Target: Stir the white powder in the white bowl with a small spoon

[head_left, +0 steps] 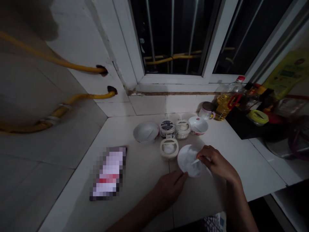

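Observation:
A small white bowl (182,154) sits on the pale counter (145,167) in front of me. My left hand (170,188) pinches its near-left rim between thumb and fingers. Over the bowl's right side, my right hand (213,159) has its fingers closed round the handle of a white spoon (195,162), whose other end dips into the bowl. Something pale and cloudy lies in the bowl; I cannot tell what it is. Just left of the bowl stands a seasoning jar (169,149) with white grains showing.
Behind are two more seasoning jars (168,128), a large bowl (146,132) and a flower-marked bowl (198,125). A lidded mug (207,111) and an oil bottle (225,100) stand at the back right. A blurred-out phone (109,172) lies left, near yellow wall pipes (79,96).

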### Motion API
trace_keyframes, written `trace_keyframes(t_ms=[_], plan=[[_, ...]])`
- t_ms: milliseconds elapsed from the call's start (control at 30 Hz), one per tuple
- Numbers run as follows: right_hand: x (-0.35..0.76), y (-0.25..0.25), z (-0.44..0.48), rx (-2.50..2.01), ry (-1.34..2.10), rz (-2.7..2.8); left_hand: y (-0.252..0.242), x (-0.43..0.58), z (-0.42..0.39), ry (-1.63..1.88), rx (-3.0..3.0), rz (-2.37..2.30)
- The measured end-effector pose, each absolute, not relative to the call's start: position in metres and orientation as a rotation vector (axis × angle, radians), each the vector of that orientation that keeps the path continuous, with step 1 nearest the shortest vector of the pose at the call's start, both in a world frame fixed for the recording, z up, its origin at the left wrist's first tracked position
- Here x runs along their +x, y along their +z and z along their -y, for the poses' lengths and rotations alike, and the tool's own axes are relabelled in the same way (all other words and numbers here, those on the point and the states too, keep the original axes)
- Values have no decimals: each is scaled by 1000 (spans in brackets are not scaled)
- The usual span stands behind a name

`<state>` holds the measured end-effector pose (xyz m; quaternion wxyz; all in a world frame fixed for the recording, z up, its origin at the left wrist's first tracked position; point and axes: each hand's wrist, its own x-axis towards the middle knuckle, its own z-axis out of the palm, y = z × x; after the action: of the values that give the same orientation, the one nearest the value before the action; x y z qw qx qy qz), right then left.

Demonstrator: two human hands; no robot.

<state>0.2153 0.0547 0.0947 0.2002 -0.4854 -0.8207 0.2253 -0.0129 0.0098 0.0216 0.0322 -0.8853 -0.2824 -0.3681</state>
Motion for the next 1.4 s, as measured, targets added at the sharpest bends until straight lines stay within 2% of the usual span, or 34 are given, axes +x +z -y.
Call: trace_keyframes(t_ms=[333,767,900,1100,1300,1400], plan=[[211,91,-56,-1395,816,2145,27,-11,-10,-1136,-2750,906],[216,90,-69,-1460,1287,1324,27,-9,-9,-1161,-2764,934],[214,91,-72,-1415,1298,1209,24,-8,-8,-1148,-2799,998],[191,94,-72,-1315,1032,1314,17,-11,-10,-1137,-2745,873],[160,98,-67,-914,192,2099,14,-7,-9,-1104,-2733,972],[157,99,-66,-705,-88,2324,14,-6,-9,-1071,-2735,986]])
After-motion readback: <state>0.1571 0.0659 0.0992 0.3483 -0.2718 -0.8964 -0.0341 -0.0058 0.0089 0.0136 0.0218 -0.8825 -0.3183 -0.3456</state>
